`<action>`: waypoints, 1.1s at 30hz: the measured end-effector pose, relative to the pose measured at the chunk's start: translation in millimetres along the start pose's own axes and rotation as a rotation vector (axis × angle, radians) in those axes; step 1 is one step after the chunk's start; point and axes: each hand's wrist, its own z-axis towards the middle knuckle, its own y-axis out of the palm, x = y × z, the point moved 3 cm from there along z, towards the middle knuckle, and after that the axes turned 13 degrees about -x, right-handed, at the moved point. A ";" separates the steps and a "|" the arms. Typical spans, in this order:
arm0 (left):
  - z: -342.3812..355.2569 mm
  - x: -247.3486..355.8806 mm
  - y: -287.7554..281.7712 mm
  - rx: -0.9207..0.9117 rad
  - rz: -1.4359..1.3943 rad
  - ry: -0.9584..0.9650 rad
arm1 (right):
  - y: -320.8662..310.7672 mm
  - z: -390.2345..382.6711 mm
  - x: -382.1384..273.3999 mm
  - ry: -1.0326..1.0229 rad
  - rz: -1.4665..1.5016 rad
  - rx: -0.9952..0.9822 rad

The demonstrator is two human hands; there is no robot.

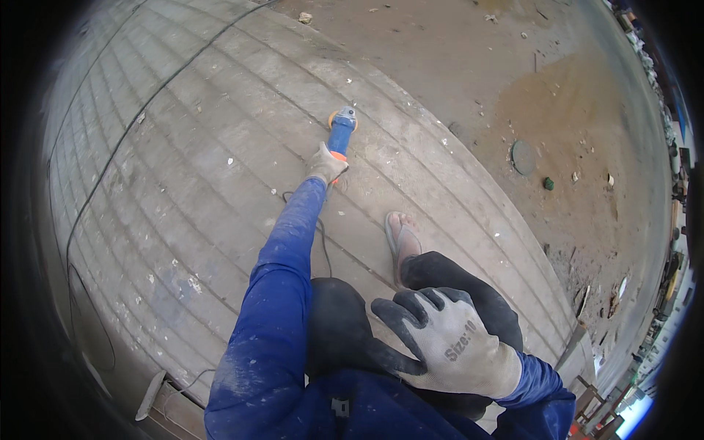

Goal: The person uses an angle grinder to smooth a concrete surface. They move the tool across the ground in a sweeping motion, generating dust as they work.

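My left arm, in a dusty blue sleeve, is stretched forward over a planked grey wooden surface [213, 172]. The gloved left hand [325, 164] is closed around the rear of a blue and orange angle grinder [339, 138]. Its metal head and yellowish disc [332, 119] point away from me, at or just above the planks; the exact contact cannot be made out. A dark power cord [323, 238] trails from the grinder back toward my knees. My right hand [455, 341], in a grey-and-white coated glove, is over my bent leg, thumb and fingers apart, holding nothing visible.
A long black cable [158, 92] curves across the planks at the left. My sandalled foot [402, 238] rests on the planks just behind the grinder. Beyond the curved edge on the right lies muddy ground [572, 110] with a round disc [523, 157] and scattered debris.
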 end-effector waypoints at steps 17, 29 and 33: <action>-88.7 -95.7 -47.2 0.014 -0.102 -0.074 | 17.7 21.0 -19.7 -0.032 -0.119 -0.114; -149.7 -59.4 8.4 -0.204 0.063 0.013 | 23.1 22.2 -26.0 0.031 -0.111 -0.059; -81.7 -105.2 -48.9 0.110 -0.097 -0.031 | 25.1 18.8 -31.4 -0.027 -0.127 -0.023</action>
